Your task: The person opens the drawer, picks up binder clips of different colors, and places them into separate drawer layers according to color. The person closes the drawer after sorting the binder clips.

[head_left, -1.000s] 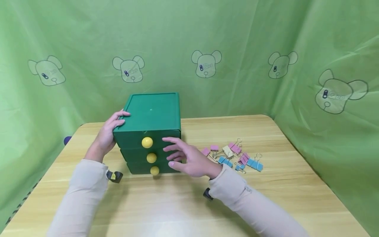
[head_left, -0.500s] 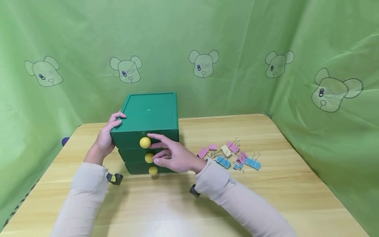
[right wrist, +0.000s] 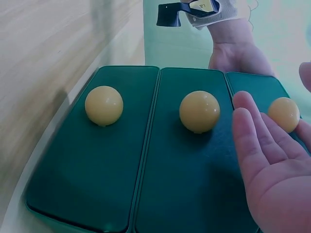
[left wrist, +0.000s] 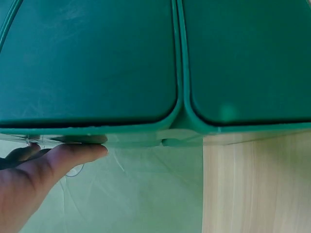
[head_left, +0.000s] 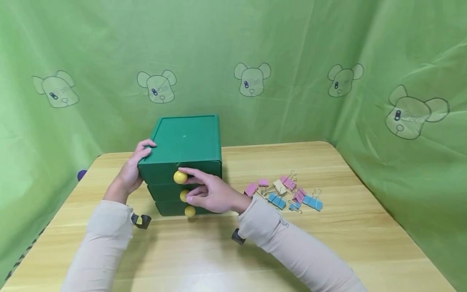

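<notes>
A green three-drawer cabinet (head_left: 185, 140) stands on the table, each drawer front bearing a round yellow knob. My left hand (head_left: 128, 174) rests against the cabinet's left side, with fingertips over the top edge; the left wrist view shows one finger (left wrist: 80, 153) along that edge. At the front, my right hand (head_left: 217, 195) pinches the top knob (head_left: 180, 177) between its fingers, index finger above it. The middle knob (head_left: 184, 196) is partly hidden behind that hand, while the bottom knob (head_left: 189, 211) shows below. All three drawers sit closed.
Several pink, blue and cream binder clips (head_left: 280, 187) lie in a loose group right of the cabinet on the wooden table (head_left: 350, 239). A green curtain (head_left: 284, 36) with printed bear heads surrounds the back and sides. Something purple (head_left: 82, 174) shows beyond the left edge.
My right hand has moved left across the drawer fronts to the top knob, its fingers now around it. The left hand stays at the cabinet's side.
</notes>
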`<state>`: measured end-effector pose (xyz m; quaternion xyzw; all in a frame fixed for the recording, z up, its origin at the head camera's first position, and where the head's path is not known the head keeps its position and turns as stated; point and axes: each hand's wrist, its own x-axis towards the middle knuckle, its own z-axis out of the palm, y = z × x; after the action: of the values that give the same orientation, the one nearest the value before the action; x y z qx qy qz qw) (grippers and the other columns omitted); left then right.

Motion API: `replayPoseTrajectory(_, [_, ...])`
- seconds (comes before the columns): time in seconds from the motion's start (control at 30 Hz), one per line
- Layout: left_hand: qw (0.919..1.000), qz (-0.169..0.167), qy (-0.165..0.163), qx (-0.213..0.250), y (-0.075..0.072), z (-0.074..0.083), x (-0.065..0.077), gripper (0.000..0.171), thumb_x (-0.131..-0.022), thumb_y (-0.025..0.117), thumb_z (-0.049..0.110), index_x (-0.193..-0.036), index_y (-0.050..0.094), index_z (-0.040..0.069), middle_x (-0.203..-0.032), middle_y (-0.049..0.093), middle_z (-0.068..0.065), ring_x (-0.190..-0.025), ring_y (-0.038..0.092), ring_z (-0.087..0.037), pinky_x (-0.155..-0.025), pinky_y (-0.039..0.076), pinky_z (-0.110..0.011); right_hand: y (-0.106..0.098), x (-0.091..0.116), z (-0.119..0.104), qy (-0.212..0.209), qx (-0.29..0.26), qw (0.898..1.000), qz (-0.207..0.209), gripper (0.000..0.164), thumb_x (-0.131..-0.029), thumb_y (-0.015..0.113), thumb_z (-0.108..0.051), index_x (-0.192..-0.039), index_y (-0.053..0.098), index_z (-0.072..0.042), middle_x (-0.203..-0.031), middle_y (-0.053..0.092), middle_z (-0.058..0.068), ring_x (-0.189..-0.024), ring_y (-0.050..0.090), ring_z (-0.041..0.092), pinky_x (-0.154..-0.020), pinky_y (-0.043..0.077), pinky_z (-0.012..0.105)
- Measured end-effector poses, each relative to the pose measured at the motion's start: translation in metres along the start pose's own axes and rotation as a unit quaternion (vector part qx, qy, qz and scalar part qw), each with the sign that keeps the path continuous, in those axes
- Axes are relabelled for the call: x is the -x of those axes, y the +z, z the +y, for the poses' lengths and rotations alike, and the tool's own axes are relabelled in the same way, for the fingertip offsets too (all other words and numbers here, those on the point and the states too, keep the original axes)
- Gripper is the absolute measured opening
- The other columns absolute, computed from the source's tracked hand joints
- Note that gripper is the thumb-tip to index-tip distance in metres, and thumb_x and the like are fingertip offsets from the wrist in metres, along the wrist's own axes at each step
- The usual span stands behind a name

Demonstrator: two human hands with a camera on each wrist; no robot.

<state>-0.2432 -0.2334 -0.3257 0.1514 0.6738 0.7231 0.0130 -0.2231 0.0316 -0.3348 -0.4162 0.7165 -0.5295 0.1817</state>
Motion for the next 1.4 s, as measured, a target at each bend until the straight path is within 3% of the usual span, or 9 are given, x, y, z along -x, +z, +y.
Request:
replayPoseTrajectory(0.47, [0.9999,0.005,0.003,-0.014,0.000,-0.001,0.001,0.013,-0.104,0.033,0.036,-0.113,0.042,0.035,-0.147,0.005,-0.008,-0.132,0.009,-0.035,-0.099,0.023,-0.042,0.002,0.007,-0.008,0.009,-0.005,1.000,0.002,0.060,-0.094,0.063,-0.007,-0.147,0.037,-0.013,-0.132,0.055,0.020,-0.102,0.065,0.014,-0.088,0.050,0.025])
replayPoseTrajectory(0.73, [0.9998,0.001,-0.011,-0.017,0.000,0.000,0.005,0.015,-0.104,0.032,0.040,-0.116,0.041,0.038,-0.148,0.002,-0.009,-0.130,0.011,-0.038,-0.096,0.027,-0.043,0.009,0.016,-0.014,-0.013,0.003,1.000,-0.009,0.061,-0.093,0.064,-0.006,-0.147,0.036,-0.010,-0.128,0.057,0.023,-0.101,0.065,0.014,-0.087,0.051,0.025])
replayPoseTrajectory(0.93, [0.9997,0.005,-0.013,-0.021,0.001,0.001,0.005,0.016,-0.104,0.031,0.038,-0.115,0.042,0.040,-0.148,0.003,-0.007,-0.131,0.008,-0.037,-0.097,0.023,-0.044,0.015,0.023,-0.020,-0.008,0.024,1.000,-0.017,0.060,-0.093,0.065,-0.009,-0.146,0.036,-0.012,-0.131,0.057,0.017,-0.098,0.065,0.006,-0.087,0.050,0.023])
replayPoseTrajectory(1.4, [0.9979,0.010,-0.004,-0.064,-0.001,0.002,0.005,0.017,-0.105,0.028,0.036,-0.115,0.042,0.038,-0.146,0.007,-0.006,-0.132,0.006,-0.032,-0.099,0.019,-0.043,0.025,0.040,-0.033,-0.003,0.027,0.999,-0.046,0.059,-0.093,0.066,-0.012,-0.144,0.037,-0.012,-0.136,0.055,0.011,-0.098,0.064,0.004,-0.087,0.049,0.021])
